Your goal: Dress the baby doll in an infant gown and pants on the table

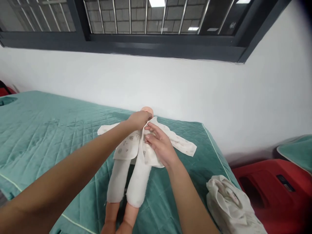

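A doll (137,185) lies on its back with its feet toward me, its head by the wall. It has white cloth legs and a white printed baby shirt (126,146) on its upper body, sleeves spread to both sides. My left hand (140,119) is closed at the neckline, just below the doll's head, on the shirt's edge; its fingertips are partly hidden. My right hand (159,143) rests on the shirt's right front panel, with thumb and fingers bent and apart near the front opening. The shirt front hangs loose at the middle.
A green quilted cover (73,130) lies under the doll. A crumpled white cloth (229,201) sits at the lower right edge, beside a red plastic stool (275,195). Behind stands a white wall (170,84) below a dark-framed window (158,45) with metal bars.
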Demonstrator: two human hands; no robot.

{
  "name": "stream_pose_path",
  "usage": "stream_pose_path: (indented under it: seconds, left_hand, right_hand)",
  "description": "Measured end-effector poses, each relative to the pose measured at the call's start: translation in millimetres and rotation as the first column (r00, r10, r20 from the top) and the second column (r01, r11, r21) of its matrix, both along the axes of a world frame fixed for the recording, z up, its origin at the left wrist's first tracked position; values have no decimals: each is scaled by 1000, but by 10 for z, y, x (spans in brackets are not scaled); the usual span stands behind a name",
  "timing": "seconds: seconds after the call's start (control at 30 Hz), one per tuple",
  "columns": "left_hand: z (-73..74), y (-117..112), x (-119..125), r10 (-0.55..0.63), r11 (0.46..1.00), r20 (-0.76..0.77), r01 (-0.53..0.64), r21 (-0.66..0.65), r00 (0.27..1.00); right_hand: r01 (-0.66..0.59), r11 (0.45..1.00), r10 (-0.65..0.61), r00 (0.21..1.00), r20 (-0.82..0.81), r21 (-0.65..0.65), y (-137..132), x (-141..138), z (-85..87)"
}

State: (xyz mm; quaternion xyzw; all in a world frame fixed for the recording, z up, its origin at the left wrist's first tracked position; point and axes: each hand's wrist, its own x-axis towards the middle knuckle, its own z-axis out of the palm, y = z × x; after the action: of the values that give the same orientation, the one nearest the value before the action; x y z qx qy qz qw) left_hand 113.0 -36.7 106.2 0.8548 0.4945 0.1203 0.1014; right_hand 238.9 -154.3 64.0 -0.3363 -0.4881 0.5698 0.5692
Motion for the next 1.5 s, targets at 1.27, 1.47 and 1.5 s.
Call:
stream_pose_path:
  seconds: [1.27,1.47,1.5]
  left_hand:
    - [-457,-82,-331,141,977,675,-211,22,724]
    - [-1021,-878,-908,198,943,726,-330,43,659]
    - [-1112,-1003,-989,224,944,722,-330,6,654]
  right_hand:
    - [325,829,-558,428,711,456,13,-17,-152]
    - [116,785,-581,478,659,609,84,-68,-287]
    - [76,798,-553,485,677,598,89,-79,-309]
